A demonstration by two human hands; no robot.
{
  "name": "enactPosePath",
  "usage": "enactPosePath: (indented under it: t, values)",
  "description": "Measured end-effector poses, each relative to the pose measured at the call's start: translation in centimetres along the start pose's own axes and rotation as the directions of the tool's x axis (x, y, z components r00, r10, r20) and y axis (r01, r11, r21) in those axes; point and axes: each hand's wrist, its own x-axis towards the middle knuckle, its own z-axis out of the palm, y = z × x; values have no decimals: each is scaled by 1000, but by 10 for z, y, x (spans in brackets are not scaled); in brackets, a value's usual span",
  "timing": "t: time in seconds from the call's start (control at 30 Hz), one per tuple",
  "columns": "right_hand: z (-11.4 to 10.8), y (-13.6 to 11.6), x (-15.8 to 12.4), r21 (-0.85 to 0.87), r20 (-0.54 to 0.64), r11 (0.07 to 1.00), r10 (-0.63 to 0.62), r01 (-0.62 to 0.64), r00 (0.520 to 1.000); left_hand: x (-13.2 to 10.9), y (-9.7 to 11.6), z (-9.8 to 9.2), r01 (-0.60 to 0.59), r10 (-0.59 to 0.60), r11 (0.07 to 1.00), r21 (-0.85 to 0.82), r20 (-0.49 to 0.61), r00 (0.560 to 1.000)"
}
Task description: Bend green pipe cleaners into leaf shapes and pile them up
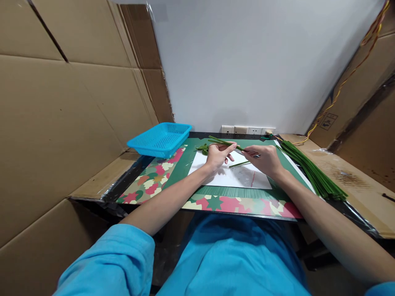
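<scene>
Head view: patterned mat [228, 204] on desk [131, 170]; stem bundle [311, 170] along right side; white sheet [225, 180] mid-mat. Loose stem [238, 164] over sheet, can't tell if resting. Above sheet, right hand [263, 159] has its grip pinched closed on one end of held stems [221, 141]; left hand [218, 156] grip closed around them too. Green pile [202, 149] just past left hand. Blue tray [154, 151] far left, sockets [240, 130] at wall.

I am wearing bright blue clothing [234, 259], cloth creasing softly, my left sleeve [123, 250] ending around the elbow, a right sleeve [382, 289] edge showing, left hand [219, 156] and right hand [263, 159] showing bare.
</scene>
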Motion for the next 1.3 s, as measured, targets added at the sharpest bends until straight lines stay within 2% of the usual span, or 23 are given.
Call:
enactPosePath:
  t: [0.43,0.7,0.9,1.0,1.07,1.13,1.3]
  values:
    - [-1,0,-1,29,4,999,12,-12,1000,-3,4,2,20,-19,1000,20,-35,999]
    - [0,9,-2,4,22,999,48,-48,999,3,5,-4,71,-72,997,21,20,997]
    - [-12,29,1,-46,-83,992,111,-115,990,7,5,-17,179,-187,971,-160,-37,982]
    - [-18,26,3,-25,-144,987,155,-160,977,11,0,-23,199,-205,966,-167,-23,978]
    - [-20,18,4,47,-151,981,195,-190,969,12,-2,-23,195,-197,971,-138,5,980]
    - [-20,9,6,142,-106,967,227,-211,968,11,-4,-21,191,-187,977,-94,51,981]
    - [-15,-3,8,236,153,938,222,-254,963,4,-8,-8,190,-185,982,-6,183,966]
